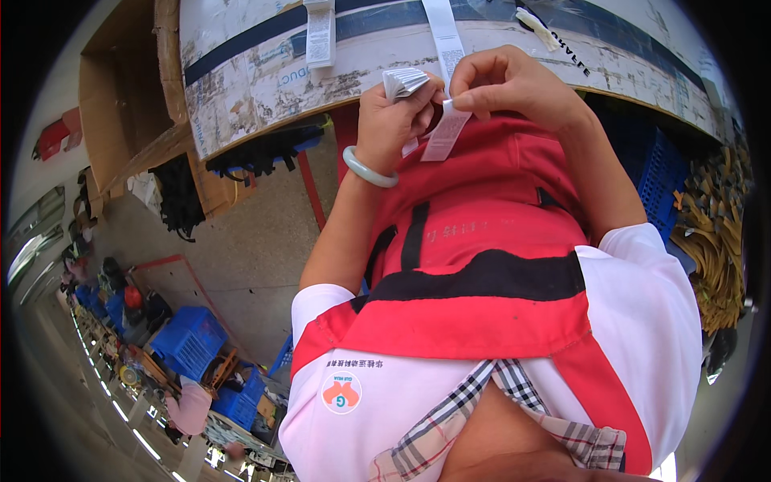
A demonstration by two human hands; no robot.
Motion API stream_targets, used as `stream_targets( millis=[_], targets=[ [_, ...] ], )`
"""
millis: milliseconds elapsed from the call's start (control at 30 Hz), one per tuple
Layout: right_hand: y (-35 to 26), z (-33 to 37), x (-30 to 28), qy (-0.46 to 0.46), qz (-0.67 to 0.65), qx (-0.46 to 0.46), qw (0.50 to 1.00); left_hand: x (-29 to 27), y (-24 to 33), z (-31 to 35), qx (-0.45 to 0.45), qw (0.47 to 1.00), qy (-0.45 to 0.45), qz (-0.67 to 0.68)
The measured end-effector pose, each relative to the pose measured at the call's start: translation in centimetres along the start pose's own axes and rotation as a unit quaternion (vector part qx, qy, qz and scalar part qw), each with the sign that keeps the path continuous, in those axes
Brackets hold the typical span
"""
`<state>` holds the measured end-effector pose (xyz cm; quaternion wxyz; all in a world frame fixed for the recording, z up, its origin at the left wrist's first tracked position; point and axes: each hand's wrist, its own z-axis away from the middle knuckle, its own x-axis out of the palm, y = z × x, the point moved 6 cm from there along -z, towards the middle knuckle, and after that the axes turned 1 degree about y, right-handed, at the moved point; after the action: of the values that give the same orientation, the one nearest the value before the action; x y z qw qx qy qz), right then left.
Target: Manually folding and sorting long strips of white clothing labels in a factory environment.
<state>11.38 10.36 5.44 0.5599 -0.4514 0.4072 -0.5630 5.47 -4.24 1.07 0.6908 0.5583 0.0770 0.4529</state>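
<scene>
Seeing smooth label strip (446, 132), paper or thin fabric; matt cloth apron (474, 209); glossy, smooth bangle (370, 169); scuffed, rough-patched tabletop (241, 112); matt cardboard box (120, 100); plastic crate (191, 344).

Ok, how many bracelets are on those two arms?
1: a pale bracelet, around the wrist by the left hand. None shows by the right hand.

Fine grey print, too small to read, covers 3 thin white labels: a narrow strip (320, 40) far left on the worn, white, blue-banded desk (241, 104), a long strip (444, 36) right of it, and a short hanging piece (444, 138) nearer. The desk bears pale-blue letters at left, black letters at far right. A red cloth apron (498, 301) shows faint pale characters; nearer, a pale collared shirt (642, 321) carries 1 dark line of characters and 1 round white badge (341, 392) with a green letter.
</scene>
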Motion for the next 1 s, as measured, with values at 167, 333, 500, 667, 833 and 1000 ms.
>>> stream_targets(
  millis=[167,333,500,667,833,1000],
  targets=[
    [-0.4,-0.2,1.1,0.033,0.014,-0.028,0.999,1.6,-0.9,0.1,-0.055,0.994,-0.080,0.048],
    [2.1,-1.2,-0.1,0.074,0.019,-0.093,0.993,1.2,-1.9,-0.1,-0.031,0.986,-0.156,0.039],
    [2.7,-2.9,-4.1,0.258,0.377,-0.176,0.872,0.8,-1.8,-0.7,-0.022,0.995,-0.082,0.042],
    [2.3,-2.4,-3.6,0.230,0.323,-0.176,0.901,-1.3,-0.6,-1.2,0.096,0.987,0.070,-0.112],
    [-0.6,-0.8,-1.3,0.135,0.202,-0.207,0.948,0.5,3.9,0.0,0.392,0.882,0.043,-0.259],
    [-1.2,-0.3,-0.9,0.098,0.155,-0.155,0.971,-0.2,2.7,0.0,0.269,0.945,0.053,-0.177]
  ],
)
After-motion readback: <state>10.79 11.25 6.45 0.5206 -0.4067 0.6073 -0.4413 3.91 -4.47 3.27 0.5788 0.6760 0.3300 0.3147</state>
